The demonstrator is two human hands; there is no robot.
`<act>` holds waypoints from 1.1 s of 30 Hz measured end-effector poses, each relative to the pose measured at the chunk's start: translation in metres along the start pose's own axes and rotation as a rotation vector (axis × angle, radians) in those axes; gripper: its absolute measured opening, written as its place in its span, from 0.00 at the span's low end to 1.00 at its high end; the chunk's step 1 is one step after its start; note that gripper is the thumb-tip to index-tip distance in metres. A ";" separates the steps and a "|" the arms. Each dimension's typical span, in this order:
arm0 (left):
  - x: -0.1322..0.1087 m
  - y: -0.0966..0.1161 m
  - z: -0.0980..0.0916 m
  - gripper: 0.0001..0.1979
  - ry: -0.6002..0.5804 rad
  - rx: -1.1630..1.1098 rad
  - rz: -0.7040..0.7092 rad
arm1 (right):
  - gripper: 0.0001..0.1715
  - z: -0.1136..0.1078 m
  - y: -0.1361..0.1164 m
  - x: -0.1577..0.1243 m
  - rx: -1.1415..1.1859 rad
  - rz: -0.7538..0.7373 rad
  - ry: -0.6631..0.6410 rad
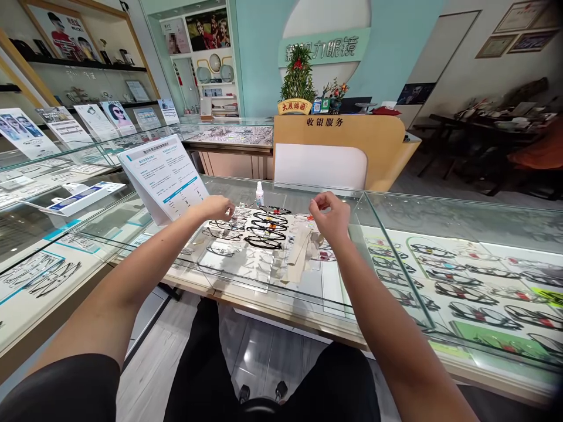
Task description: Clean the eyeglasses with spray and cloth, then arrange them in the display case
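Both my arms reach out over a glass display counter (308,275). My left hand (219,207) is curled, its fingertips pinched at the left end of a row of several black eyeglass frames (266,227) lying on the glass. My right hand (331,215) hovers to the right of the frames, fingers curled into a loose pinch; what it holds, if anything, is too small to make out. A folded beige cloth (301,253) lies just below the right hand.
A small white spray bottle (259,193) stands behind the frames. A tilted printed sign (165,176) stands left of my left hand. More glasses fill the showcase at right (475,293). A wooden cashier desk (347,146) with a potted plant (297,79) stands beyond.
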State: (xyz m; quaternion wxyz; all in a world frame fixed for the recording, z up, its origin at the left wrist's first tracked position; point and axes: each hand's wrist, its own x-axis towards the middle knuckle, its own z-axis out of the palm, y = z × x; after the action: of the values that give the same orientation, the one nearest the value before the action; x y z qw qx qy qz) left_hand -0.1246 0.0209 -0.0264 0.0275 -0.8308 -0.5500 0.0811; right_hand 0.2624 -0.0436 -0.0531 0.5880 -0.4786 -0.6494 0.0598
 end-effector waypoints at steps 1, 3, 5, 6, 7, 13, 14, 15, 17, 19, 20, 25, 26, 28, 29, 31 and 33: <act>0.000 0.001 0.000 0.07 -0.003 0.016 -0.002 | 0.07 0.000 0.000 0.000 -0.001 0.000 0.000; 0.000 0.004 0.001 0.07 -0.012 0.055 -0.005 | 0.08 0.000 0.000 0.000 -0.006 -0.001 -0.006; -0.001 0.008 0.002 0.08 -0.021 0.085 0.001 | 0.08 0.000 0.000 0.000 -0.009 -0.006 -0.008; -0.002 0.009 0.002 0.08 -0.023 0.094 0.004 | 0.08 0.000 0.000 0.000 -0.009 -0.008 -0.007; -0.003 0.010 0.002 0.08 -0.023 0.099 0.006 | 0.08 0.000 -0.001 0.000 -0.009 -0.009 -0.005; -0.014 0.003 -0.014 0.10 0.092 0.070 0.001 | 0.08 0.001 -0.001 0.000 -0.019 -0.006 -0.002; -0.016 0.002 -0.020 0.10 0.142 0.034 0.003 | 0.08 0.001 -0.001 0.000 -0.021 -0.008 -0.003; -0.017 0.001 -0.025 0.10 0.199 -0.017 0.003 | 0.08 0.001 0.000 0.000 -0.021 -0.008 -0.006; -0.017 0.006 -0.036 0.09 0.319 -0.155 0.007 | 0.08 0.001 0.000 0.000 -0.016 -0.007 -0.022; -0.015 0.021 -0.043 0.11 0.432 -0.334 0.037 | 0.10 0.002 -0.001 -0.001 0.008 -0.007 -0.060; -0.013 0.031 -0.045 0.13 0.480 -0.435 0.065 | 0.11 0.003 -0.002 -0.002 0.030 -0.005 -0.092; 0.004 0.103 -0.041 0.19 0.587 -0.914 0.184 | 0.19 0.013 -0.011 -0.010 0.237 0.072 -0.306; 0.007 0.116 -0.039 0.20 0.574 -0.966 0.212 | 0.22 0.015 -0.013 -0.012 0.278 0.094 -0.330; 0.014 0.139 -0.036 0.21 0.534 -1.025 0.268 | 0.29 0.017 -0.016 -0.014 0.349 0.132 -0.343; 0.016 0.148 -0.035 0.21 0.525 -1.049 0.281 | 0.32 0.018 -0.018 -0.015 0.380 0.145 -0.339; 0.020 0.160 -0.034 0.23 0.522 -1.090 0.284 | 0.35 0.017 -0.020 -0.014 0.436 0.162 -0.328; 0.018 0.164 -0.033 0.23 0.525 -1.117 0.279 | 0.35 0.016 -0.021 -0.014 0.468 0.170 -0.335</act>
State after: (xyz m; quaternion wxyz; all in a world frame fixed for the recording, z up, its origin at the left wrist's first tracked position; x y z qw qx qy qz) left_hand 0.0371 -0.0254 -0.0175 -0.2870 -0.7761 -0.3706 -0.4218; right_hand 0.2354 -0.0566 -0.0537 0.5600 -0.3659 -0.6636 0.3350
